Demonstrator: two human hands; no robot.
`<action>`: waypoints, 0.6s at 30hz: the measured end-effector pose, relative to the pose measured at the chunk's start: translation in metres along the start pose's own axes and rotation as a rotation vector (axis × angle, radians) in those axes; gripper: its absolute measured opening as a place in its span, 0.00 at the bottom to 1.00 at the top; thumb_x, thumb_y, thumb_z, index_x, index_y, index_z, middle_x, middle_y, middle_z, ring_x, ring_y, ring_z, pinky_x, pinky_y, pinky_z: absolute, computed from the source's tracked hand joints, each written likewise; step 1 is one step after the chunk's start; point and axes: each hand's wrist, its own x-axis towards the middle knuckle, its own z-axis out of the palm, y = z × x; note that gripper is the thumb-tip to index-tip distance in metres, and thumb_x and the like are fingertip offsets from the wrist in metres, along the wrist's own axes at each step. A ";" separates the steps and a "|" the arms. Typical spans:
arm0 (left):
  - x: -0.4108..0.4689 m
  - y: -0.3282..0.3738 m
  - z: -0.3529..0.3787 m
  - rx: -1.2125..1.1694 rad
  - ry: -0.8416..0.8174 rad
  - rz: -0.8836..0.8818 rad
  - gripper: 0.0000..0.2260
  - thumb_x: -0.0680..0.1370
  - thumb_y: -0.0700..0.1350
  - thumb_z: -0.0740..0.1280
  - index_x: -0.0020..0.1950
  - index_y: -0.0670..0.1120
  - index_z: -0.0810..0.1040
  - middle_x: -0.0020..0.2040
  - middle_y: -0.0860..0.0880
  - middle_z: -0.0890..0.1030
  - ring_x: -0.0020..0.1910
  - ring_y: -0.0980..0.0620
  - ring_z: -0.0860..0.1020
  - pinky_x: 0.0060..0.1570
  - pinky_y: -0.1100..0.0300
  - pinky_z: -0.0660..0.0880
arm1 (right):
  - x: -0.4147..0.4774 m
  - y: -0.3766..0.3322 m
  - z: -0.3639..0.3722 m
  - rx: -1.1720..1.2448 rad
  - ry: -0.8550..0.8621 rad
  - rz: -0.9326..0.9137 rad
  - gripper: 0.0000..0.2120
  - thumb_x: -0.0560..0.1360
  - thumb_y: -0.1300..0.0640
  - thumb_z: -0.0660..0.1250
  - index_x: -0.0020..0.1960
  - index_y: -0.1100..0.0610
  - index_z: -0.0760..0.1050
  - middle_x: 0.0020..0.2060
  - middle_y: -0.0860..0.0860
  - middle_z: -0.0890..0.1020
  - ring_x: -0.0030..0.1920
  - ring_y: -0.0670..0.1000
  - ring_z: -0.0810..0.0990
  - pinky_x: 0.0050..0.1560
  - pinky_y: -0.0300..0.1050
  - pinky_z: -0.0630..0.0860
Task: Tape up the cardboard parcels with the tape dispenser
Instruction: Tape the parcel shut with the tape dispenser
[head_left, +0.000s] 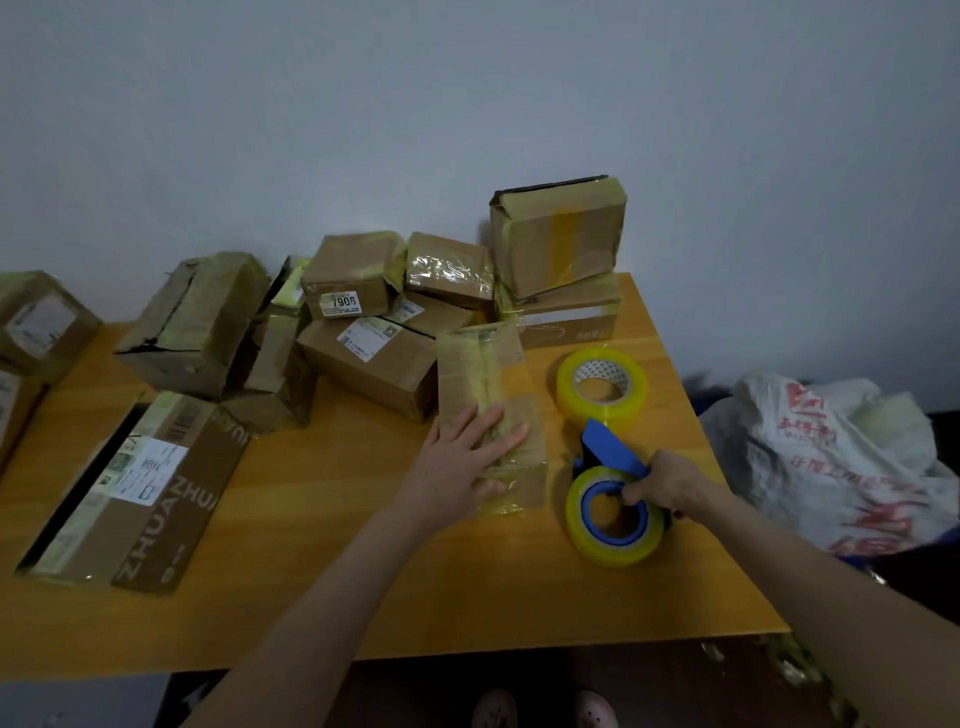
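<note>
left hand (462, 457) flat (fingers spread); right hand (670, 483) curled, gripping.

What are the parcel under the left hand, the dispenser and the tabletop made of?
Parcel: brown cardboard, shiny where clear yellowish tape covers it. Dispenser: blue, probably plastic, smooth matte flap. Tabletop: wood-look, orange grain lines; veneer or laminate, can't tell.

About thirteen parcels (483, 364), two tape rolls (601, 387), one dispenser (605, 447)
</note>
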 end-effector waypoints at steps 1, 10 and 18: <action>0.000 -0.002 0.000 0.000 0.005 0.010 0.33 0.79 0.56 0.61 0.70 0.69 0.38 0.78 0.58 0.41 0.76 0.52 0.38 0.74 0.44 0.41 | -0.001 -0.002 -0.002 0.015 0.008 -0.014 0.14 0.70 0.58 0.73 0.38 0.57 0.67 0.31 0.52 0.71 0.29 0.50 0.70 0.27 0.42 0.66; 0.004 0.011 -0.021 -0.281 0.281 -0.117 0.32 0.75 0.62 0.62 0.76 0.55 0.59 0.76 0.55 0.59 0.72 0.56 0.61 0.74 0.49 0.55 | -0.039 -0.024 -0.066 0.141 -0.047 -0.199 0.23 0.70 0.65 0.71 0.62 0.58 0.68 0.36 0.54 0.76 0.26 0.47 0.72 0.26 0.40 0.66; 0.013 0.046 -0.096 -1.614 0.193 -0.455 0.31 0.66 0.70 0.63 0.51 0.45 0.78 0.41 0.48 0.81 0.38 0.52 0.81 0.33 0.60 0.77 | -0.107 -0.085 -0.113 0.026 0.079 -0.691 0.25 0.64 0.64 0.76 0.56 0.50 0.70 0.47 0.53 0.80 0.44 0.57 0.82 0.45 0.56 0.78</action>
